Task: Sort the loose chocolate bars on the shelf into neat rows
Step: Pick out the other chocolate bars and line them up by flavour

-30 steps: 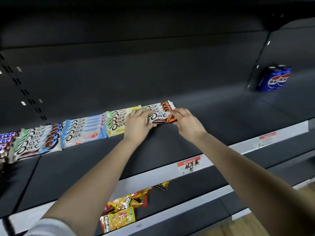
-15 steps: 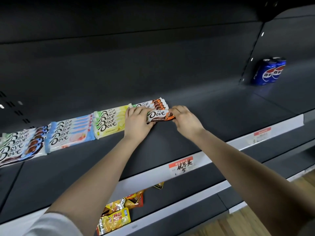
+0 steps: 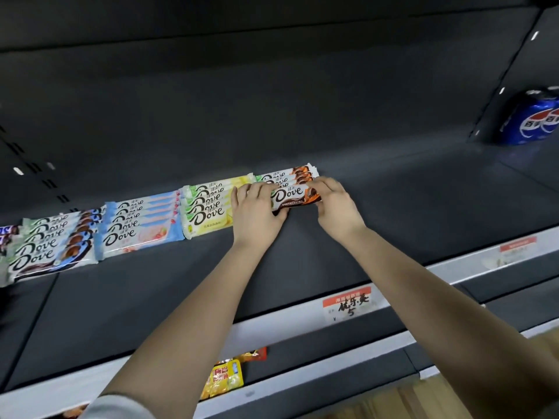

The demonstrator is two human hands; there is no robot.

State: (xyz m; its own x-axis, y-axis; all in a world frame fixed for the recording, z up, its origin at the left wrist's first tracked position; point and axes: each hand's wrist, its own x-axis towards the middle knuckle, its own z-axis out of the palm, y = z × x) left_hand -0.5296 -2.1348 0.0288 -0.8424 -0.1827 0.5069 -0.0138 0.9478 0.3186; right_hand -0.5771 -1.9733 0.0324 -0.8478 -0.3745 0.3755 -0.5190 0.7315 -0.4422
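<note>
My left hand (image 3: 257, 211) and right hand (image 3: 334, 204) pinching one brown Dove bar (image 3: 295, 197) by its ends, on the dark shelf (image 3: 393, 213), just in front of its row (image 3: 290, 176)

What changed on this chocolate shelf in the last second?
Hardly anything. The left hand and right hand still grip the front Dove bar by its ends, at the front of its row; any shift of it is too slight to tell. The other Dove rows and the blue cans stayed put. Only the camera's view drifted.
</note>
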